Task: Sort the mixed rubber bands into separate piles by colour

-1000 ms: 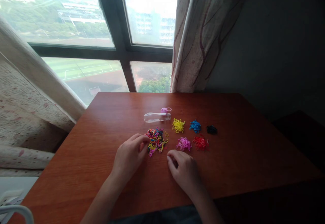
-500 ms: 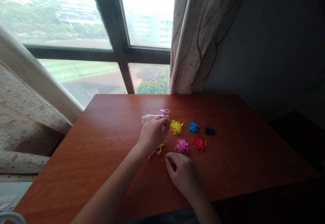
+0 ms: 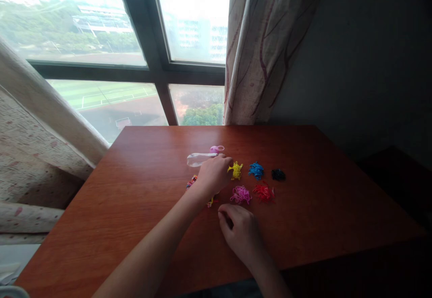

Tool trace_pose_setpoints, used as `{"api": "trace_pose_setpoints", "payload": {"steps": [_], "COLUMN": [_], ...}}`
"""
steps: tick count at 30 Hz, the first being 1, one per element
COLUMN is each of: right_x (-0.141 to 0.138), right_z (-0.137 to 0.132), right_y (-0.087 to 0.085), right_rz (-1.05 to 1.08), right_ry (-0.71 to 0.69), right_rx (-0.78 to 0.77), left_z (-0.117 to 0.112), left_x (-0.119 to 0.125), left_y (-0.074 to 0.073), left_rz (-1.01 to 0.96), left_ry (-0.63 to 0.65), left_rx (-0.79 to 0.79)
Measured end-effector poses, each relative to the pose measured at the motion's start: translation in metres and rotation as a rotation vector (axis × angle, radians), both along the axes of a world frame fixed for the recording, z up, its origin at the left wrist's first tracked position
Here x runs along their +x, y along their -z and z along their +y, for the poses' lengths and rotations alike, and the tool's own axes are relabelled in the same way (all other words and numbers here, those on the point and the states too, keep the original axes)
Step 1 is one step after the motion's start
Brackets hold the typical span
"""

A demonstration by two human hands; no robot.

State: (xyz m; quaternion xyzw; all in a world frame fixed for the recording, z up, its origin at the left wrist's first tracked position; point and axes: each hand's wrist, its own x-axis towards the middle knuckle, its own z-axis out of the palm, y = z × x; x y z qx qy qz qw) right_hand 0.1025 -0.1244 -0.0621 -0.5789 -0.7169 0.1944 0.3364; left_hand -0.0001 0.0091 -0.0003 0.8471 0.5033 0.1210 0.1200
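My left hand (image 3: 214,174) reaches forward over the mixed pile of small coloured rubber bands (image 3: 192,181), its fingertips at the yellow pile (image 3: 236,170); the fingers are curled and pinched, and what they hold is hidden. My right hand (image 3: 242,232) rests on the wooden table (image 3: 313,217) with fingers curled under, just below the pink pile (image 3: 240,194). Sorted piles lie to the right: blue (image 3: 256,170), black (image 3: 278,174) and red (image 3: 263,191). A clear small bottle (image 3: 196,159) lies on its side behind my left hand, with a pink cap (image 3: 217,148) beside it.
A window (image 3: 111,46) with a dark frame stands behind the table. Patterned curtains hang at the left (image 3: 37,122) and at the right of the window (image 3: 266,46). A dark wall (image 3: 364,64) runs along the right side.
My left hand moved from the mixed pile forward and right to the yellow pile, now covering most of the mixed pile. My right hand stayed almost still.
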Motion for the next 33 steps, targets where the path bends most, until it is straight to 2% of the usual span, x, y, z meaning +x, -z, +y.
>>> {"api": "trace_pose_setpoints", "payload": {"steps": [6,11,15,20,25,33], "right_x": [0.0,0.001,0.0,0.001,0.001,0.0], "right_z": [-0.001,0.0,-0.001,-0.001,-0.002,-0.002], "right_y": [-0.002,-0.004,-0.005,-0.005,-0.004,-0.004], "right_rz": [-0.031,-0.051,-0.045,-0.05,-0.072,-0.065], "right_ry": [-0.006,-0.009,-0.002,-0.005,-0.002,0.0], "right_rx": [0.006,-0.007,-0.015,-0.007,0.0,-0.007], "left_z": [-0.022,-0.044,-0.061,-0.079,-0.092,-0.092], "left_x": [-0.043,-0.084,-0.106,-0.116,-0.117,-0.116], "left_y": [-0.005,0.006,0.014,0.022,0.031,0.036], "left_rz": [-0.047,-0.178,-0.217,-0.296,-0.31,-0.27], "left_ry": [-0.033,-0.101,-0.158,-0.215,-0.201,-0.221], "left_rx": [0.011,0.027,0.024,0.038,0.003,-0.01]}}
